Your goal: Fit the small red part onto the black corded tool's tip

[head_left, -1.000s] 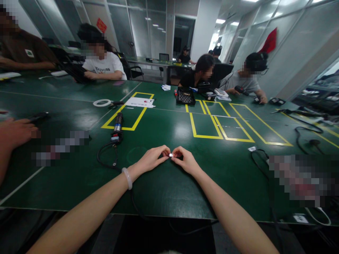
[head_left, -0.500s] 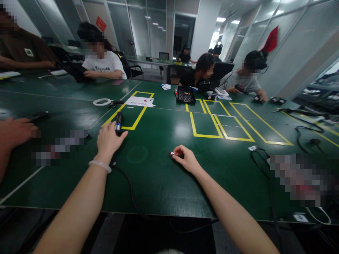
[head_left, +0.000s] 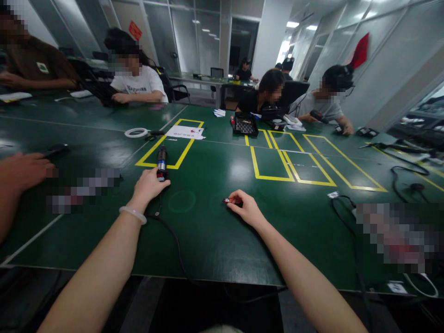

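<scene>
My left hand (head_left: 149, 185) is closed around the lower end of a corded black cylindrical tool (head_left: 162, 158) with a silver and blue band; its exact kind is unclear. The tool's upper part shows beyond my fingers, its tip pointing away from me, and some fingers are hidden. A black cable (head_left: 175, 240) curves from near this hand over the table's front edge. Low over the green tabletop, my right hand (head_left: 245, 208) pinches a small red-and-white piece (head_left: 227, 200), too small to make out further, between thumb and fingertips.
Yellow tape outlines (head_left: 274, 178) mark the green table (head_left: 208, 240). Farther back lie a printed sheet (head_left: 185, 132), a white ring (head_left: 136, 133) and a black tray (head_left: 245, 124). Another person's hand (head_left: 26, 173) rests at left; several people sit across. Cables (head_left: 336, 217) run along the right.
The tool has shifted slightly right, and my left hand now sits nearer its lower end, with more of the tool showing. My right hand stays almost still. The whole view has shifted a little.
</scene>
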The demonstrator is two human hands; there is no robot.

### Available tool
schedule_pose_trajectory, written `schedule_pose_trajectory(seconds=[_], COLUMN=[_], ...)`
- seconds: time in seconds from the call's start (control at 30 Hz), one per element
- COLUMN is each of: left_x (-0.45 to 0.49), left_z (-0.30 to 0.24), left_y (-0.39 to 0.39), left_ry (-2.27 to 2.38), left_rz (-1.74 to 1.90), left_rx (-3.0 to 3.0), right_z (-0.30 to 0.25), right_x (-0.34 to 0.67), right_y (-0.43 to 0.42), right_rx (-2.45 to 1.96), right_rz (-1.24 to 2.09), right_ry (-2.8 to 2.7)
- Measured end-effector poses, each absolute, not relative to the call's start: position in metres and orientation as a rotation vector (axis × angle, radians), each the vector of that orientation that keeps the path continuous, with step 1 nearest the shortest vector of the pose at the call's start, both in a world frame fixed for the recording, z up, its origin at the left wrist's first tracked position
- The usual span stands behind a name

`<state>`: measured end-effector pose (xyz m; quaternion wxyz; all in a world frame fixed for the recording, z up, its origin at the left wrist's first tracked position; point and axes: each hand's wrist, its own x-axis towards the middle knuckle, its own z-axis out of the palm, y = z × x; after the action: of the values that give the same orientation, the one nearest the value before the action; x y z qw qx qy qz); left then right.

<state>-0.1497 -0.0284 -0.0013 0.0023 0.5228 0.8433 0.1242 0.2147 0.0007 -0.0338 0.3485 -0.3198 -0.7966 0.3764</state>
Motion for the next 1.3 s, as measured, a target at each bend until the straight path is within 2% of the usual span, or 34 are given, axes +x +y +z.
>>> schedule_pose_trajectory(seconds=[0.6,0.77,1.3], left_x=[0.019,0.03,0.031], left_z=[-0.007,-0.006,-0.004], left_y=[-0.049,-0.055,-0.055], left_ry=[1.838,1.789,1.8], left_rz=[0.594,0.596,0.55], left_rx=[2.214,2.282,2.31], right_z=[-0.031,-0.027,-0.034], right_x=[0.213,0.212,0.211], right_y=[0.0,-0.003,0.001], right_rx=[-0.948,-1.022,-0.875], right_rz=[0.883,0.799,0.944], right_ry=[-2.037,-2.136,-2.077])
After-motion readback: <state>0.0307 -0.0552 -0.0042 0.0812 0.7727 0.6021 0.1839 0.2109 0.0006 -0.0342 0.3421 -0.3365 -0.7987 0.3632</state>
